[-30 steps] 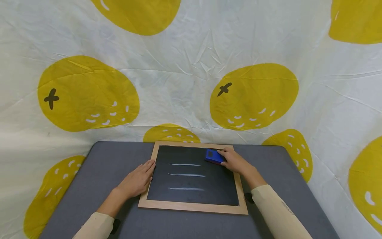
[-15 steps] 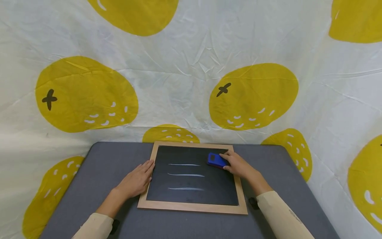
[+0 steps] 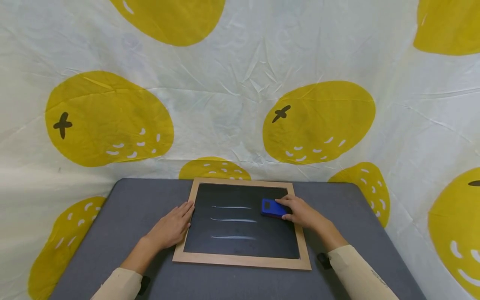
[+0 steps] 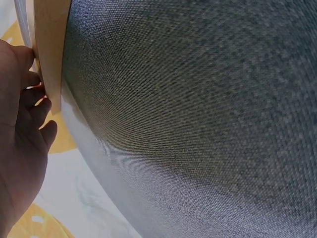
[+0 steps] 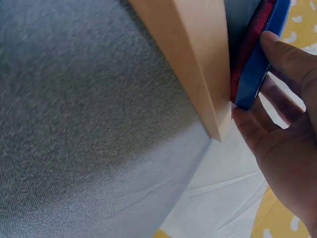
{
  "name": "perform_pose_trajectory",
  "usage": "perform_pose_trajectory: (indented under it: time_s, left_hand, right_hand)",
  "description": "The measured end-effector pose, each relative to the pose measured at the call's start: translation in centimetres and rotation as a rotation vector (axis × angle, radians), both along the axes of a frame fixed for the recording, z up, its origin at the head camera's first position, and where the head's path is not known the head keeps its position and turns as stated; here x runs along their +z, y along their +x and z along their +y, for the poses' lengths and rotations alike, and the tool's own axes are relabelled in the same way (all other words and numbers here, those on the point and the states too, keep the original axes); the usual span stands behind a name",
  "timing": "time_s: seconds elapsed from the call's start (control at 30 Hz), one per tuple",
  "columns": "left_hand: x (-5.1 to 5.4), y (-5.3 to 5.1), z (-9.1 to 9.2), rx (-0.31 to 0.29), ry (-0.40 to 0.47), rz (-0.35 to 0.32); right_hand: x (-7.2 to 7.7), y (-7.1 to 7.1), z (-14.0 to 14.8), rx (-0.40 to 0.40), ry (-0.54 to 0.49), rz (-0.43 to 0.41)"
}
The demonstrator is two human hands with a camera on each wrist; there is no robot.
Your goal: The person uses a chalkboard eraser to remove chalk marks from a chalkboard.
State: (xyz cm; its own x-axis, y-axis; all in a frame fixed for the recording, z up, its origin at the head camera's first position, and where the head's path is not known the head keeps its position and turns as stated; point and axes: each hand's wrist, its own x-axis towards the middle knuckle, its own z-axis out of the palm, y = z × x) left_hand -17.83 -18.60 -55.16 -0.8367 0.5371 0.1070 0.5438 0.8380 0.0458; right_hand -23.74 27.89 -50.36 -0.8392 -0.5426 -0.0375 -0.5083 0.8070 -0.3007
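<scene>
Three white chalk strokes (image 3: 234,220) are unwiped, the wood-framed blackboard (image 3: 240,260) pressed at nine o'clock by the straight-fingered left hand (image 3: 170,227), a rectangular blue eraser (image 3: 273,208) gripped by the right hand (image 3: 300,211).

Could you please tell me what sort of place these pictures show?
Perhaps a screened-off indoor work corner, though I cannot be sure: a yellow-and-white patterned sheet hangs behind a grey table, on which a framed chalkboard lies.
</scene>
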Motion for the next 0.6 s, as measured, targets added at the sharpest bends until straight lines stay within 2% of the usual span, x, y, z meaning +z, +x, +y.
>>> perform_pose_trajectory:
  time_s: [0.27,0.6]
  left_hand:
    - [0.0,0.2,0.0,0.003,0.003,-0.004]
    - [-0.1,0.0,0.0,0.000,0.003,0.010]
  right_hand:
    - [0.0,-0.2,0.1,0.051,-0.012,0.002]
    - [0.2,-0.3,-2.4,0.095,-0.004,-0.014]
